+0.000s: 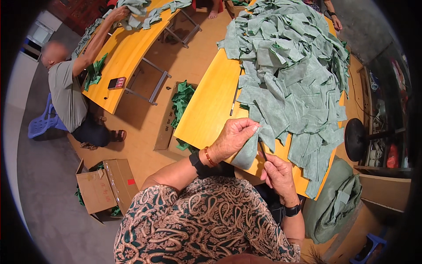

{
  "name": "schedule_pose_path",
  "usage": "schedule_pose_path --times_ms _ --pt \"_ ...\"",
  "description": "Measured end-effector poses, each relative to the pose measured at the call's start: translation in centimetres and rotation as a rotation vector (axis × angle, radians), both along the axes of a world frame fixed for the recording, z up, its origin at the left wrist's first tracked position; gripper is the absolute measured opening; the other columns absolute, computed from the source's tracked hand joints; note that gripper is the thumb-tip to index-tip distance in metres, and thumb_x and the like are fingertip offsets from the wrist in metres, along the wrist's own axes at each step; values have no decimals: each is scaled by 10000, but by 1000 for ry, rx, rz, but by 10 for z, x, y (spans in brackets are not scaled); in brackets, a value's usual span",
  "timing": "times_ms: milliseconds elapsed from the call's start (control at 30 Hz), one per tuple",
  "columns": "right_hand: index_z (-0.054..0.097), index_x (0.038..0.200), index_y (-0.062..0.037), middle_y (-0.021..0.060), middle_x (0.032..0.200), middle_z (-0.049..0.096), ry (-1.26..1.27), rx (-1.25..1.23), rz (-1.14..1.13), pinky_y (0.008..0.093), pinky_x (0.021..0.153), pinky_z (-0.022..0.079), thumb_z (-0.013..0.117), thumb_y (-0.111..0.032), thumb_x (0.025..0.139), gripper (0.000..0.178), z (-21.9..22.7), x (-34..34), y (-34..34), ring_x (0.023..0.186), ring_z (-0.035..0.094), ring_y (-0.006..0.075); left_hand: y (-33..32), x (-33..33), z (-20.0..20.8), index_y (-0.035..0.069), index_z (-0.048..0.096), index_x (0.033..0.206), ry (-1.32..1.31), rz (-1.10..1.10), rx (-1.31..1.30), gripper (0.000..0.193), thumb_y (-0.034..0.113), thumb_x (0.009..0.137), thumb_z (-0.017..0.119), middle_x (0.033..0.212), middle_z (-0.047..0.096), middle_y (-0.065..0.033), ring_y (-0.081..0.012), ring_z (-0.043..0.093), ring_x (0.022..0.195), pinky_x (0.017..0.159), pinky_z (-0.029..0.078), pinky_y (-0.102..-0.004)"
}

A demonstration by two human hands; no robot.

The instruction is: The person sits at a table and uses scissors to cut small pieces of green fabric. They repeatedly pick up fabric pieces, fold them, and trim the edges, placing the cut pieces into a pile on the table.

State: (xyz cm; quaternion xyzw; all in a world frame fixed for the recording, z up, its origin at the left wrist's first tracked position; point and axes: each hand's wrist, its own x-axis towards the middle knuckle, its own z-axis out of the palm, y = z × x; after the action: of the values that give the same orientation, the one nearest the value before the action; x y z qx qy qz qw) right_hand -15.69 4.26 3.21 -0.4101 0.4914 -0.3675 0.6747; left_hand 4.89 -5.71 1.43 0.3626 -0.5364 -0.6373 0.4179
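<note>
Green cloth (246,152) in left fingers (246,131)

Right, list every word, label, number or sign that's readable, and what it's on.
Nothing reads clearly.
Lower-left cardboard box: faint reddish handwriting, too small to read.
Cardboard box further up: dark print, too small to read.
Red-and-black pack: tiny markings, if any, too blurred to read.

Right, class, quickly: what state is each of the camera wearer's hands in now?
Left hand: closed, pinching a grey-green cloth piece.
Right hand: closed, holding a thin black stick.
</note>
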Motion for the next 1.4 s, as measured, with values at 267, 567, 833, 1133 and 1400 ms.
schedule_pose_path --times_ms 267,567,833,1133,1400 --pt "604 1262 -19 12 615 587 -295 153 -56 186 380 296 554 -162 999 303 9 7 -2 406 385 33 4 -9 17 -8 610 1069 5 -37 -54 217 169 1028 491 934 635 10 -43 559 864 784 483 -221" --pt "594 1218 -23 17 646 597 -300 169 -70 184 357 297 513 -152 1001 265 27 13 -12 393 407 40 0 -21 29 0 588 1112 421 -11 315 225 181 1016 495 965 660 -54 -126 644 832 764 539 -274" --pt "576 1279 0 45 700 628 -46 33 -14 175 387 343 476 -70 1006 299 31 -7 0 419 450 36 -9 -23 19 -2 599 1084 499 77 377 234 200 1015 504 932 672 -93 -165 662 765 724 560 -311" --pt "584 1288 0 50 678 632 62 -44 -54 191 396 364 508 -78 997 311 36 -22 0 427 457 32 -14 -20 20 -14 603 1083 451 -10 327 231 185 1013 508 934 669 -91 -174 668 783 754 567 -336" --pt "601 1286 -27 30 635 607 -48 16 -2 180 388 348 525 -135 1007 308 25 -15 -7 432 458 26 -9 -24 37 16 604 1017 372 -57 369 204 199 1009 513 851 642 -37 -89 607 696 632 518 -246"
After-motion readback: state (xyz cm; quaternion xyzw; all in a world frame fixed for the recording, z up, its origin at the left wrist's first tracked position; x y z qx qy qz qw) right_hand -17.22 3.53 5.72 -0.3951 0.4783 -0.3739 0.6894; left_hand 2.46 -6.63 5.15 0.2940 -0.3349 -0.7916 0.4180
